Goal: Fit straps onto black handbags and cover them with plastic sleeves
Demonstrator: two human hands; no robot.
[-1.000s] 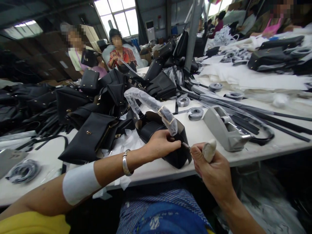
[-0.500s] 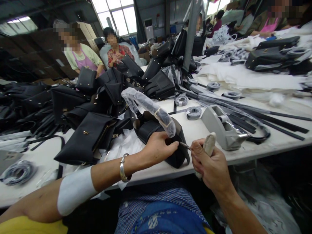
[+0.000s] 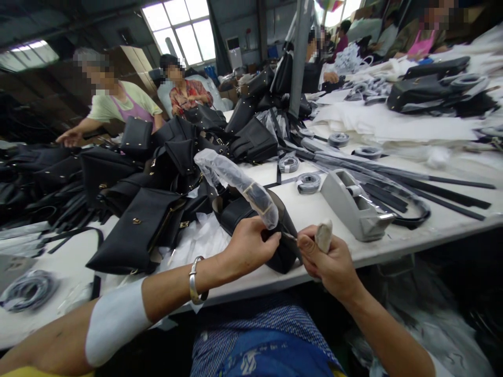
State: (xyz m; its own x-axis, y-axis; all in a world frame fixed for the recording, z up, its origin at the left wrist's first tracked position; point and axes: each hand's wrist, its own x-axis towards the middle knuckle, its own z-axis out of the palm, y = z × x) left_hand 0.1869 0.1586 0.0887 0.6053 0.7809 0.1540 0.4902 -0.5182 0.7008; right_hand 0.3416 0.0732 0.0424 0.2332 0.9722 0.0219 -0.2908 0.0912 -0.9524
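Observation:
A black handbag (image 3: 239,209) stands at the near edge of the white table (image 3: 314,209); its handle is wrapped in clear plastic (image 3: 231,175). My left hand (image 3: 247,246) is closed on the bag's near side. My right hand (image 3: 330,259) is in a fist round a tool with a pale wrapped handle (image 3: 324,235). The tool's thin metal tip (image 3: 288,237) touches the bag's edge beside my left fingers. A silver bangle (image 3: 194,283) sits on my left wrist and a white band on my forearm.
A grey tape dispenser (image 3: 353,204) stands just right of my hands. Piles of black bags (image 3: 137,230) fill the table's left and middle. Rolls of tape (image 3: 308,183), black straps (image 3: 432,191) and white paper lie right. Other people sit across the table.
Both hands have drawn closer together at the bag's edge, and the tool's tip now meets the bag. The view has shifted slightly. A person opposite has reached an arm out.

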